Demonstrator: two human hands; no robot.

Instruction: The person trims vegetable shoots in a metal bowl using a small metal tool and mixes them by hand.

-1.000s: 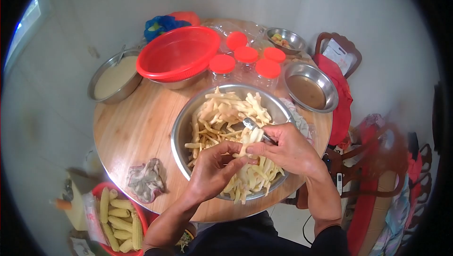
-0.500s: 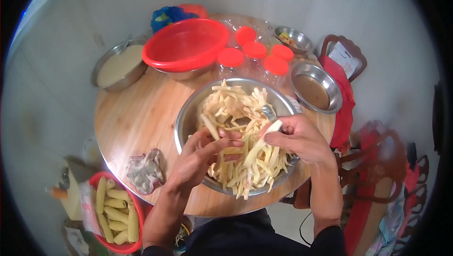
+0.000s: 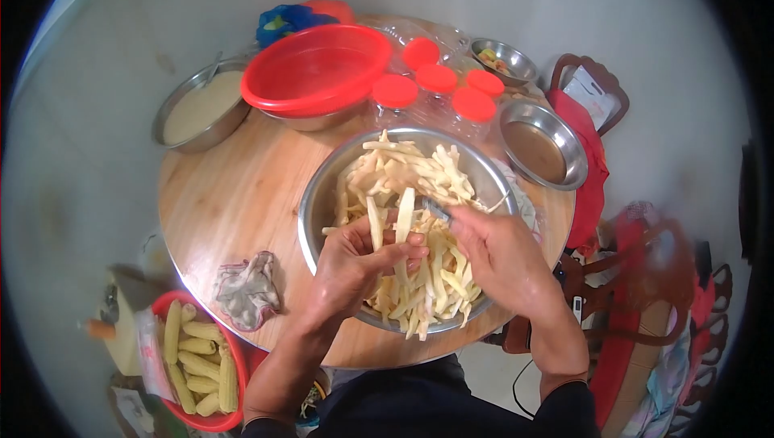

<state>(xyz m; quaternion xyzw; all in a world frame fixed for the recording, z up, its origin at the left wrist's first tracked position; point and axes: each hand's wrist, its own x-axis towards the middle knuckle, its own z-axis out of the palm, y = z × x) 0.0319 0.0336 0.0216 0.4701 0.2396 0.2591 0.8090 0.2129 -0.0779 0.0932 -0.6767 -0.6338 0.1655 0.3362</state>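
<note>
A wide steel bowl (image 3: pixel 309 232) on the round table is heaped with pale yellow strips (image 3: pixel 439 264), long and uneven. Over its near left part, my left hand (image 3: pixel 355 264) is closed on a pale strip (image 3: pixel 405 214), pinched upright between thumb and fingers. A second pale strip (image 3: pixel 374 222) sticks up between the fingers of the same hand. My right hand (image 3: pixel 508 256) is at the bowl's right side, its fingers curled around a small grey metal tool (image 3: pixel 435 210) that points left toward the strips. Its handle is hidden in the palm.
Behind the bowl stand a red basin (image 3: pixel 314 71) and several clear jars with red lids (image 3: pixel 474 104). A steel bowl of pale liquid (image 3: pixel 201 111) is left, one of brown liquid (image 3: pixel 534 152) right. A crumpled cloth (image 3: pixel 247 291) lies left; corn cobs (image 3: pixel 198 365) fill a red tub below.
My right hand has let go of the strip it held and turned, with the metal tool now pointing left. My left hand now holds a strip upright.
</note>
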